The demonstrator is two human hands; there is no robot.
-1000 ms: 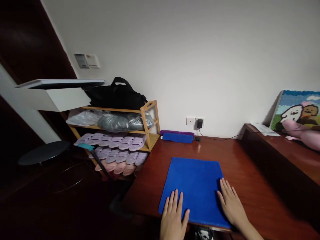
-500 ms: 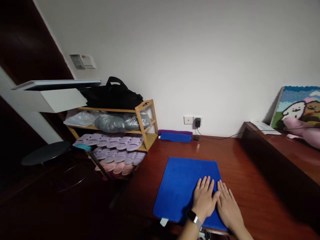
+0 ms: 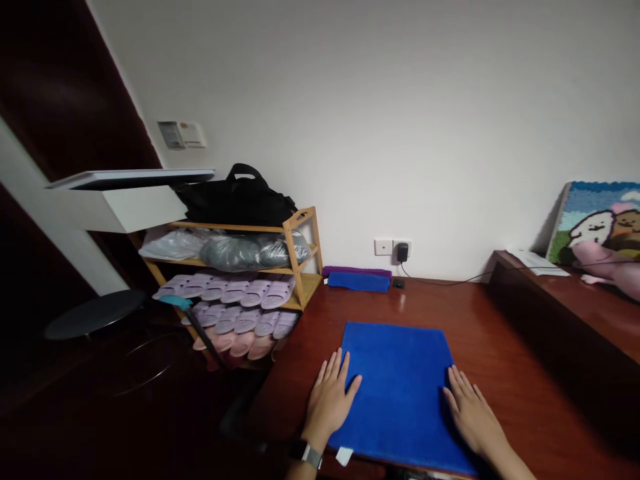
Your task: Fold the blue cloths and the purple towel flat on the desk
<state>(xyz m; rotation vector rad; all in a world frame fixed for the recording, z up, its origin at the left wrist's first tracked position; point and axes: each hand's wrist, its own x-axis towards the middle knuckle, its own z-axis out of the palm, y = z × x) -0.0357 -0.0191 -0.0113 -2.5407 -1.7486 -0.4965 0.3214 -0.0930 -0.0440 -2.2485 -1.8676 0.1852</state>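
A blue cloth (image 3: 397, 393) lies flat on the reddish-brown desk (image 3: 500, 347), with a small white tag (image 3: 344, 456) at its near left corner. My left hand (image 3: 331, 393), with a watch on the wrist, rests at the cloth's left edge, fingers stretched out and thumb over the blue fabric. At the right edge my right hand (image 3: 470, 408) lies with its fingers extended, touching the border of the cloth. Neither hand grips anything.
Folded blue (image 3: 359, 281) and purple cloths (image 3: 357, 271) lie by the wall, near a plugged-in black adapter (image 3: 403, 252). Left of the desk stands a wooden rack (image 3: 300, 267) with slippers and a black bag (image 3: 237, 200). A pink plush toy (image 3: 607, 265) lies on the raised right ledge.
My left hand has moved left, from the right part of the cloth to its left edge. My right hand stays at the right edge. The view has shifted slightly.
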